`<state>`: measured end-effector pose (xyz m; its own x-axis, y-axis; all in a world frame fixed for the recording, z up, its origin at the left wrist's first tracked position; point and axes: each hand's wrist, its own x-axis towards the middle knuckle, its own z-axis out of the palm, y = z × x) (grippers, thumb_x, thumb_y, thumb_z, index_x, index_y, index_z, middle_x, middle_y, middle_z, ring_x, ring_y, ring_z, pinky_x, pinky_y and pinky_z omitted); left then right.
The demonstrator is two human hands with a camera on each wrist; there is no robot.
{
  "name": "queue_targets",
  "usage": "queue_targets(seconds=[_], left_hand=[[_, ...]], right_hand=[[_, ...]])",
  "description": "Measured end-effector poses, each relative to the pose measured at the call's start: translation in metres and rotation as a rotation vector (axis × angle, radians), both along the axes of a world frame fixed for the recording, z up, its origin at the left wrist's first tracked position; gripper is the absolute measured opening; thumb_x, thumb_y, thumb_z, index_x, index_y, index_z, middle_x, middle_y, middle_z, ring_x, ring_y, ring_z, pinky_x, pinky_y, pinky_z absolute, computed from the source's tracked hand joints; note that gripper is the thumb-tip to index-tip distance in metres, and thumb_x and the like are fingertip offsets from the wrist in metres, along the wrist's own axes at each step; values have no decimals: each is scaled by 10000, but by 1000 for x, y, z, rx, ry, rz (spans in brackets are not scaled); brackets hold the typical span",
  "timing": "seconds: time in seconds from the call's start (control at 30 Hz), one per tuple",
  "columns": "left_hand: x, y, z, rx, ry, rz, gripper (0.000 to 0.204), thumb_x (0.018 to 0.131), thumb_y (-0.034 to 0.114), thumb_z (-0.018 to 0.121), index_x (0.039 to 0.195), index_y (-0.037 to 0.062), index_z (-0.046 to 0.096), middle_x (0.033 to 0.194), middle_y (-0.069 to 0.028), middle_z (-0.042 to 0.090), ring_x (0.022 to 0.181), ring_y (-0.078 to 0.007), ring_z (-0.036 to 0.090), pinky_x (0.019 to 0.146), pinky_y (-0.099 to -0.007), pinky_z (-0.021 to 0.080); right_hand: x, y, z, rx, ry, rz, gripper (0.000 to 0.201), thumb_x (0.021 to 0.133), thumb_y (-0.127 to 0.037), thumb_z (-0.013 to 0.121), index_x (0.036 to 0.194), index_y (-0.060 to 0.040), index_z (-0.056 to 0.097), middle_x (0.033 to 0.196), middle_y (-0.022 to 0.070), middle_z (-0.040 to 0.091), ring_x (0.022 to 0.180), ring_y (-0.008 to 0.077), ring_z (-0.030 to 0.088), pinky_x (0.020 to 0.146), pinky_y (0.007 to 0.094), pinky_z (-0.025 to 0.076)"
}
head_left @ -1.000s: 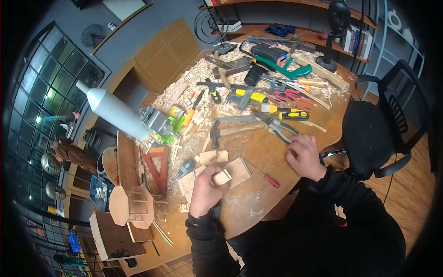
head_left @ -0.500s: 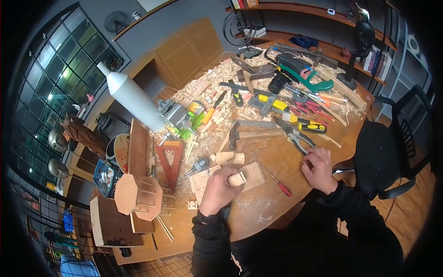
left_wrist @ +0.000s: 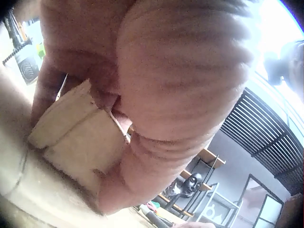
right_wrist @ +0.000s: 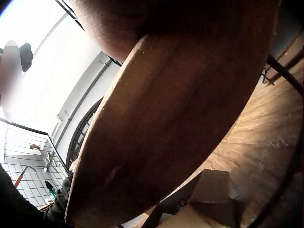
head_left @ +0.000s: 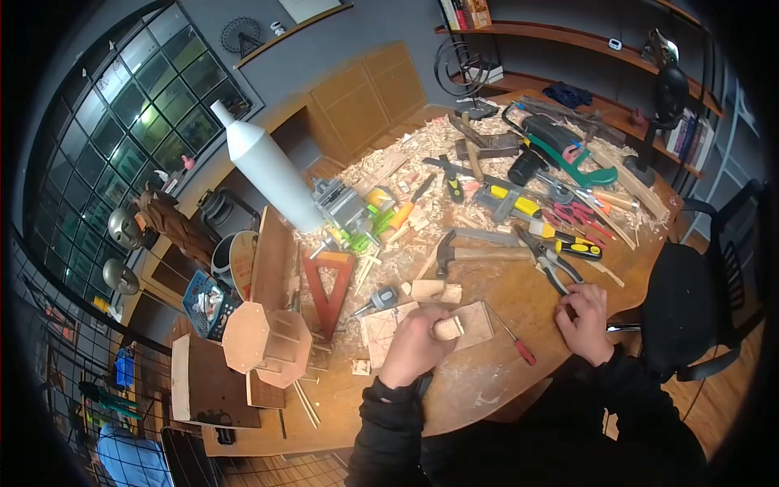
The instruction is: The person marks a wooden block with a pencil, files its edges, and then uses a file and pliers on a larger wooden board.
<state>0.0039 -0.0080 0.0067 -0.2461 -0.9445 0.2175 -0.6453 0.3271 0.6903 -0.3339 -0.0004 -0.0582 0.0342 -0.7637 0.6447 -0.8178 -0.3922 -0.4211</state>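
Observation:
My left hand (head_left: 414,345) grips a small pale wood block (head_left: 449,328) over a flat board with drawn lines (head_left: 475,323). In the left wrist view, the block (left_wrist: 80,137) lies between thumb and fingers, a line running across its face. Past the board are rough wood offcuts (head_left: 435,290) and a grey-bodied tool (head_left: 376,301). My right hand (head_left: 587,323) rests at the table's edge with loosely bent fingers, close to the handles of the pliers (head_left: 548,261). A red-handled screwdriver (head_left: 525,352) lies between the two hands.
A claw hammer (head_left: 479,253), green-handled saw (head_left: 588,172) and other tools lie among wood shavings (head_left: 381,166). At left stand a red triangular frame (head_left: 331,284), an octagonal wooden piece (head_left: 246,338) and a vise (head_left: 345,207). A black chair (head_left: 686,292) is at right.
The head view has turned, so the table and both hands sit farther right in it. The left hand keeps the wood block over the board, and the right hand stays at the table's edge.

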Motion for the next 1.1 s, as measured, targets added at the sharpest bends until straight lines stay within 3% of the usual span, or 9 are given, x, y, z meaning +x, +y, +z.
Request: queue_targets(seconds=[0.4,0.47,1.0,1.07,1.1], left_hand=[[1,2,0,33,-19,10,402,734,82,850,1101,-14,716,1082,-217,742,1046,-419,694,925,-449,564],[2,-2,-6,-18,-34,4,484,710,111,890,1152,5,725,1056,-219,730,979,-386,716,857,-408,570],[2,1,-4,-17,-33,-12,439,725,105,890,1128,7,747,1048,-212,733,945,-374,713,841,-400,567],[-1,3,2,3,-32,17,383,724,80,862,1086,5,764,1007,-239,727,987,-434,693,875,-454,563],[2,2,-6,-52,-54,-1,415,724,111,894,1105,17,760,984,-194,715,904,-349,699,807,-395,555]], right_hand=[[2,0,0,18,6,0,146,757,-49,763,884,-31,692,1059,130,682,1000,353,609,926,450,424],[0,-1,2,12,9,-8,146,758,-50,763,884,-31,692,1061,131,682,1002,353,610,927,450,425],[1,1,1,27,10,-16,138,761,-59,771,882,-27,713,1072,142,689,1006,351,617,924,443,432],[0,1,1,37,11,-25,139,761,-61,772,884,-25,717,1074,146,691,1007,353,618,924,444,434],[1,1,1,30,13,-22,140,763,-63,772,886,-23,718,1076,148,692,1006,354,619,924,443,435]])
